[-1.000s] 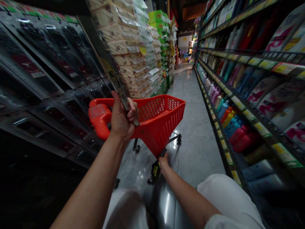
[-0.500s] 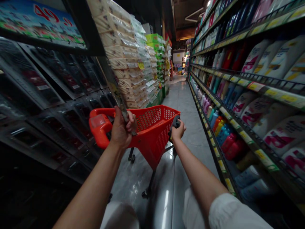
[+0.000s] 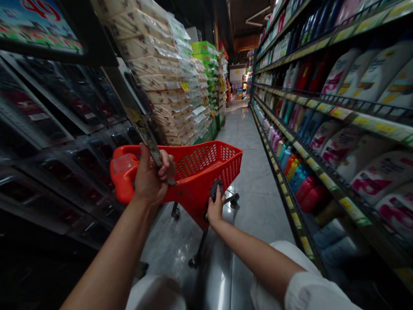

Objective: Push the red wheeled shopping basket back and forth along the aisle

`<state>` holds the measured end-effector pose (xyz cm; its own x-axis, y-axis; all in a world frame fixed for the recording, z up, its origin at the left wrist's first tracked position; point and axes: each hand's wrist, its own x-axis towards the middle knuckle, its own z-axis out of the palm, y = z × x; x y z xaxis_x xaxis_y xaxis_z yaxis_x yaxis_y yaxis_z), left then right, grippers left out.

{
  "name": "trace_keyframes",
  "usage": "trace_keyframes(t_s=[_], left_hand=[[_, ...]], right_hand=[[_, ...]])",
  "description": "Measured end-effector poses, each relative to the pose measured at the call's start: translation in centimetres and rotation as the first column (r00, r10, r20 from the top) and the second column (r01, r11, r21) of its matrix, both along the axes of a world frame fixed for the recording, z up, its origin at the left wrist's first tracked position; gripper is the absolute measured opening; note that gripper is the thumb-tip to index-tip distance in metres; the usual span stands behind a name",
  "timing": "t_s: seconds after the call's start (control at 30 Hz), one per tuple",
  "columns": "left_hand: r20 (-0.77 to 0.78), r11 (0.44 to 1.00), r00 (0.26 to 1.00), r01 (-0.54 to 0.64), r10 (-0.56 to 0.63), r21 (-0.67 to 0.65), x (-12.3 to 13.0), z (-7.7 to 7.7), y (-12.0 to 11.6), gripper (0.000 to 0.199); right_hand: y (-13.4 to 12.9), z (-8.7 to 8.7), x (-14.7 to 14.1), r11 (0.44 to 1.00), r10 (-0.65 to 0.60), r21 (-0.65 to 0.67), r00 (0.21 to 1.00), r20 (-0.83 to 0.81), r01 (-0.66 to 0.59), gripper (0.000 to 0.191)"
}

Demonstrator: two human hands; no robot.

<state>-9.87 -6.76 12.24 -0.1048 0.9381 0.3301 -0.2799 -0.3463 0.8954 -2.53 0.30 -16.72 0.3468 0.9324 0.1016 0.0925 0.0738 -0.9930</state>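
Observation:
My left hand is closed around the metal pole of a framed price sign, which leans up to the left. The pole's lower end shows just below my fingers, in front of the cart's rim. A red plastic shopping cart with a perforated basket and black casters stands before me, its handle to the left. My right hand presses a dark grey cloth against the cart's near side. The fingers are bent over the cloth, and part of it is hidden behind them.
Shelves of bottles with a price-tag rail line the right side. Tall stacks of wrapped packs and green boxes stand on the left. Dark packaged goods are close by my left arm. A grey tiled floor runs down the aisle.
My right hand has moved left and down with the cloth, from the basket's far right corner to its near side. The left hand, pole and sign have shifted left in view.

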Motion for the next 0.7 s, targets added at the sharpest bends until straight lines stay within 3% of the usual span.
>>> trace_keyframes(t_s=[0.07, 0.17, 0.3, 0.37, 0.47, 0.57, 0.63, 0.7], left_hand=[[-0.015, 1.000, 1.000, 0.007, -0.007, -0.010, -0.1, 0.1, -0.2, 0.062], [-0.020, 1.000, 1.000, -0.008, 0.007, -0.022, -0.1, 0.2, -0.3, 0.062], [-0.015, 1.000, 1.000, -0.019, 0.018, -0.022, 0.1, 0.2, -0.3, 0.062], [0.009, 0.999, 0.999, -0.036, 0.036, -0.033, 0.2, 0.3, -0.2, 0.062], [0.041, 0.998, 0.998, -0.039, 0.041, -0.054, 0.2, 0.3, -0.2, 0.062], [0.052, 0.998, 0.998, -0.023, 0.026, -0.056, 0.0, 0.2, -0.2, 0.062], [0.048, 0.999, 0.999, -0.016, 0.018, -0.041, -0.1, 0.1, -0.2, 0.062], [0.039, 1.000, 0.999, -0.009, 0.010, -0.030, -0.1, 0.0, -0.2, 0.063]], right_hand=[[1.4, -0.1, 1.2, 0.992, -0.049, -0.116, 0.998, -0.043, 0.044, 0.067], [5.3, 1.3, 4.2, 0.956, -0.135, -0.276, 0.982, -0.129, 0.095, 0.064], [8.5, 4.3, 6.4, 0.986, -0.168, -0.034, 0.965, -0.203, 0.164, 0.056], [7.7, 5.4, 5.6, 0.985, -0.153, 0.063, 0.979, -0.131, 0.163, 0.049], [4.3, 6.1, 3.6, 0.988, -0.104, 0.111, 0.995, -0.012, 0.104, 0.042], [1.5, 6.1, 2.8, 0.985, 0.018, 0.172, 0.998, 0.055, -0.027, 0.040], [1.1, 6.3, 3.3, 0.980, 0.072, 0.178, 0.994, 0.082, -0.086, 0.038], [1.5, 6.7, 4.0, 0.990, 0.049, 0.129, 0.996, 0.076, -0.058, 0.038]])
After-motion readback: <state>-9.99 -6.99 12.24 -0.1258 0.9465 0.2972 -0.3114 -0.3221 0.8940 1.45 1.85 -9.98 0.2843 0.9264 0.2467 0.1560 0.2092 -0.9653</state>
